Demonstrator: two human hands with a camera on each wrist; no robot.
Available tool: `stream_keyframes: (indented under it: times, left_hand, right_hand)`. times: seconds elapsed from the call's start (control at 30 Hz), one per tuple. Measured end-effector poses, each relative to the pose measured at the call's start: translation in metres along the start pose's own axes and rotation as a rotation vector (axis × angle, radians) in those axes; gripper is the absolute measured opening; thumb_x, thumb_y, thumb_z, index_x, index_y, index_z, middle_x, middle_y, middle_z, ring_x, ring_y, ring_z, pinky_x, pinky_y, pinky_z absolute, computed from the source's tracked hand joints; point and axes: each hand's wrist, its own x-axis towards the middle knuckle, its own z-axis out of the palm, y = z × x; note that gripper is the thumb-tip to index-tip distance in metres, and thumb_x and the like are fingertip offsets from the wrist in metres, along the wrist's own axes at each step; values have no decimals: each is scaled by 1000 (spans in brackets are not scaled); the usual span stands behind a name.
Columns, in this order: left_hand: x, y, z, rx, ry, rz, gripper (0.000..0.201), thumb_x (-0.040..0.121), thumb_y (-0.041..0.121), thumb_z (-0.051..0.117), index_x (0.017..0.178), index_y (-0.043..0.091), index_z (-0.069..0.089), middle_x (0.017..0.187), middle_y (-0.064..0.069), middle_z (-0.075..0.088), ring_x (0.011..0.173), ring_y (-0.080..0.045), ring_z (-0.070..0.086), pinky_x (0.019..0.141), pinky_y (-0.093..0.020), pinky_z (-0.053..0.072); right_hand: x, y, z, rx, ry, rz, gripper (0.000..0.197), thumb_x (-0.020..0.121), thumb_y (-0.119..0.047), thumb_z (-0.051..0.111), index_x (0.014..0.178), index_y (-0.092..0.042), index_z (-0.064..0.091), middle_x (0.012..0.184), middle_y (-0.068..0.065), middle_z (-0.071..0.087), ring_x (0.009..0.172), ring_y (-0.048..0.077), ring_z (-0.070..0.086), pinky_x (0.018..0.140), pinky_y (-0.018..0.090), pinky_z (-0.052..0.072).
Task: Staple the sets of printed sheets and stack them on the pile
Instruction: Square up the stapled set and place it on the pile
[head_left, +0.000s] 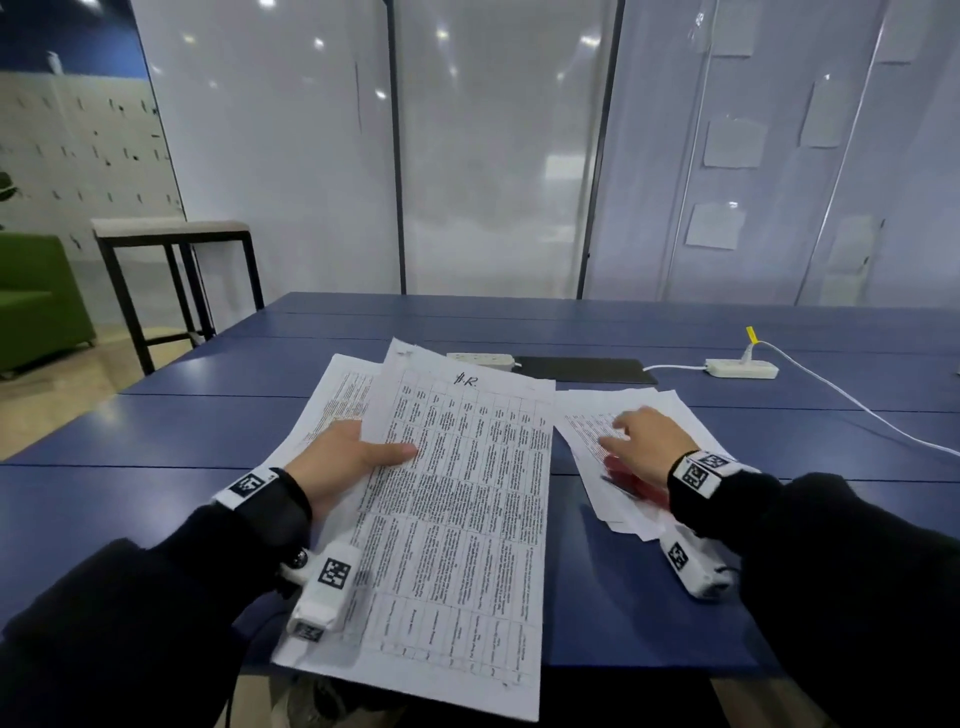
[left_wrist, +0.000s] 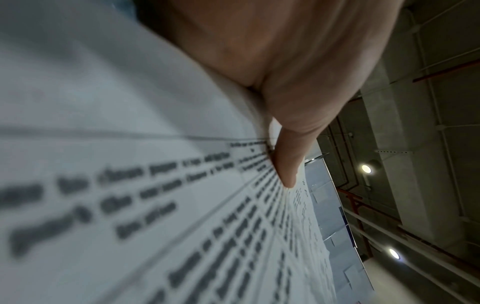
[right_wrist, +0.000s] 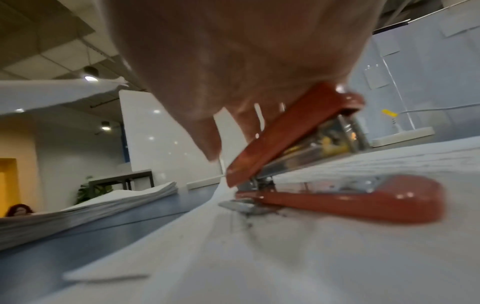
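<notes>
Printed sheets (head_left: 457, 499), a set with a table on the top page, held up off the blue table (head_left: 171, 431) by the left hand (head_left: 337, 457); thumb (left_wrist: 285, 160) pressed on the top page, fingers hidden beneath, so gripping the set along its left edge. Lying under it at 9 o'clock, the pile (head_left: 332, 405), edges fanned.

At 3 o'clock, more loose sheets (head_left: 613, 431), with a red stapler (right_wrist: 337, 197) resting on them, mouth gaping. Right hand (head_left: 644, 441) spread above the stapler, fingers relaxed, gripping nothing; touching the top arm or just clear of it, hard to say through the blur.

Probably the reach for the stapler. To do it well: close round the stapler body, not the top arm alone. Square the set's corner first, tapping edges level against the table. Feed the corner fully into the mouth, then press straight down once. Keep the left thumb firm so pages do not slide apart.
</notes>
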Motion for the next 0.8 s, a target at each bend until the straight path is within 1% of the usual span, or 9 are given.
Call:
stream_keyframes:
  times: [0.1,0.17,0.23,0.4,0.53,0.63,0.67,0.7,0.8]
  left_hand:
    - [6,-10,0,-29,6,2,36,89,3,73,125,1,70,120,-18,75,110,-38,73,105,-56,50]
    - [9,-14,1,-50,10,5,37,89,4,73,125,2,69,121,-18,74,111,-36,73,104,-53,51]
    - [8,-17,5,-46,6,13,36,91,4,72,126,3,69,122,-15,75,112,-32,73,102,-50,52]
    - [6,-20,6,13,6,51,34,93,5,71,126,7,70,121,-9,76,113,-26,73,103,-47,52]
    - [7,-24,-5,62,36,77,31,92,12,74,122,5,71,117,-9,77,109,-27,74,104,-49,53]
    - [5,-34,-16,95,40,64,27,95,12,71,122,7,71,117,-7,77,109,-27,74,103,-48,55]
    - [5,-39,-21,96,36,50,27,96,8,70,123,8,70,119,-8,77,111,-28,74,103,-49,54]
    - [6,-43,-26,87,44,37,28,96,4,69,124,7,70,119,-10,76,112,-30,73,103,-50,54]
    - [14,-45,-41,78,181,76,31,91,-3,70,121,6,71,116,-12,77,109,-32,73,103,-51,55]
  right_hand:
    - [-11,-29,-2,611,105,-13,40,99,-51,61,121,-19,67,118,5,69,107,25,66,95,46,54]
    - [-20,-56,-11,1122,-109,88,40,100,-49,61,117,-13,67,109,11,74,95,26,72,87,48,59]
    - [-21,-75,-17,1359,-282,141,39,99,-43,65,114,-7,70,97,12,75,81,25,74,73,42,63]
    - [-6,-104,-11,1402,-169,198,24,91,-17,78,107,-1,71,95,17,77,67,25,72,56,35,61]
    - [5,-114,-3,1467,-52,180,16,88,-11,80,97,0,74,107,23,76,89,35,75,80,47,62]
    - [20,-118,-8,1532,69,226,68,62,-33,99,110,2,68,114,22,74,107,39,72,96,57,57]
    - [29,-118,-10,1565,118,225,78,59,-35,101,117,3,65,115,21,74,105,38,72,91,54,59]
    - [36,-120,-14,1594,163,220,69,67,-31,98,118,3,65,112,20,74,98,35,73,81,48,62]
    - [51,-130,-23,1593,141,183,22,88,-21,82,95,-4,70,95,17,75,71,25,73,56,34,58]
